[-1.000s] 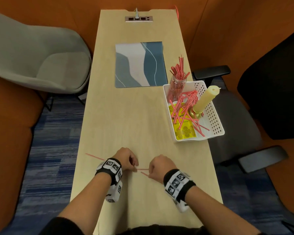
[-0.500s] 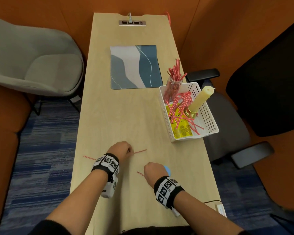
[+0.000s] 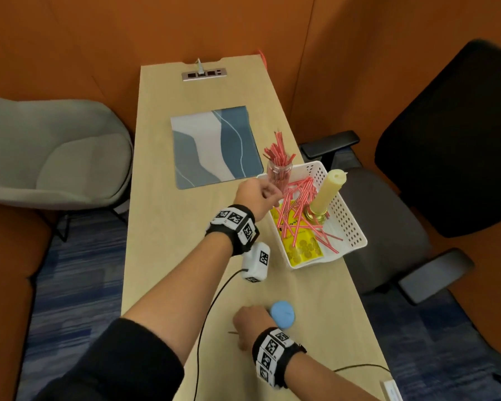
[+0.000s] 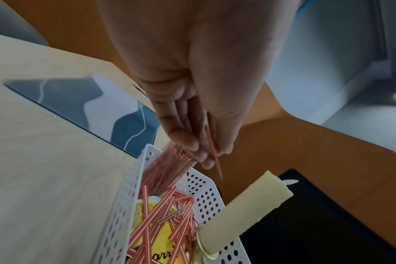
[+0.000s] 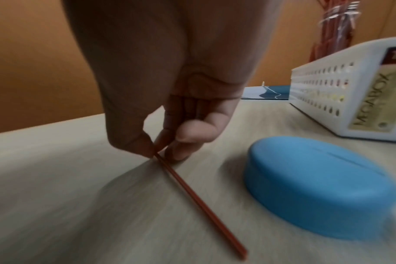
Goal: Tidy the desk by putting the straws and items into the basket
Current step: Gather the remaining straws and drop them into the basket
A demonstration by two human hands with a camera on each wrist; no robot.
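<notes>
1. A red straw (image 5: 199, 201) lying on the desk (image 3: 168, 227) is pinched by the right hand (image 3: 250, 322), nearer than the white basket (image 3: 352, 227).
2. A blue lid (image 3: 282, 314) lies just beside that hand.
3. Another straw (image 4: 211, 142) is pinched by the left hand (image 3: 256, 195) over the basket's near-left rim.
4. Loose straws (image 3: 297, 209), a yellow packet (image 3: 302, 244) and a candle (image 3: 329, 189) are held in the basket.
5. A straw-filled jar (image 3: 278, 169) stands at the basket's far corner; a blue-grey mat (image 3: 214, 146) lies beyond.

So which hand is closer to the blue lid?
The right hand: it is right beside the blue lid, pinching a straw on the desk. The left hand is far off, over the basket.

Red straws (image 3: 294, 209) in white basket (image 3: 349, 227)
</notes>
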